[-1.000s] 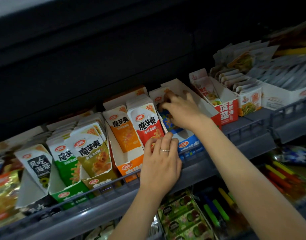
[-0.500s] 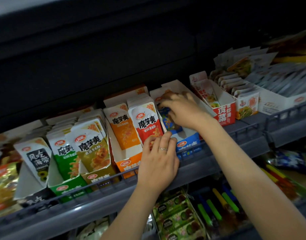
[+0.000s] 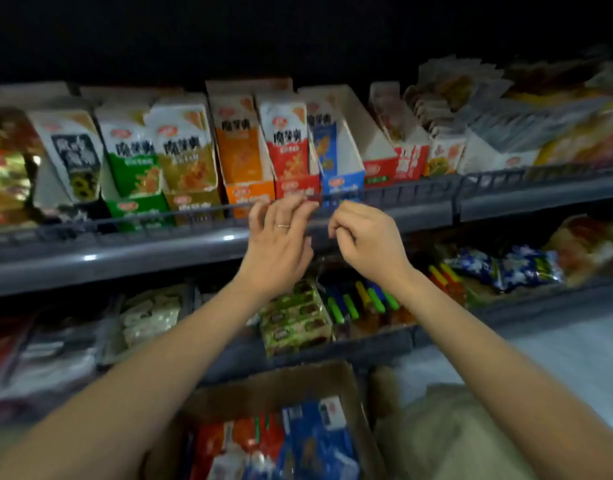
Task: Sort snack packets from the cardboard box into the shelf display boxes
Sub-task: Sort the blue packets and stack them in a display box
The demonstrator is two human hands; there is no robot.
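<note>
Resting left hand [image 3: 281, 237], grip slack, on shelf rail [image 3: 125, 220]; right hand [image 3: 367, 240] curled, gripping nothing. Spotting snack packets [image 3: 315, 441] below in cardboard box [image 3: 263, 379]. Possibly risking catching the blue display box [image 3: 343, 183], tipping it forward.

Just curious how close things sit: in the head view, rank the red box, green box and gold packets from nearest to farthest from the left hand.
1. Red box, on the shelf at the fingertips of the left hand.
2. Green box, further left on the same shelf.
3. Gold packets, at the far left end.
</note>
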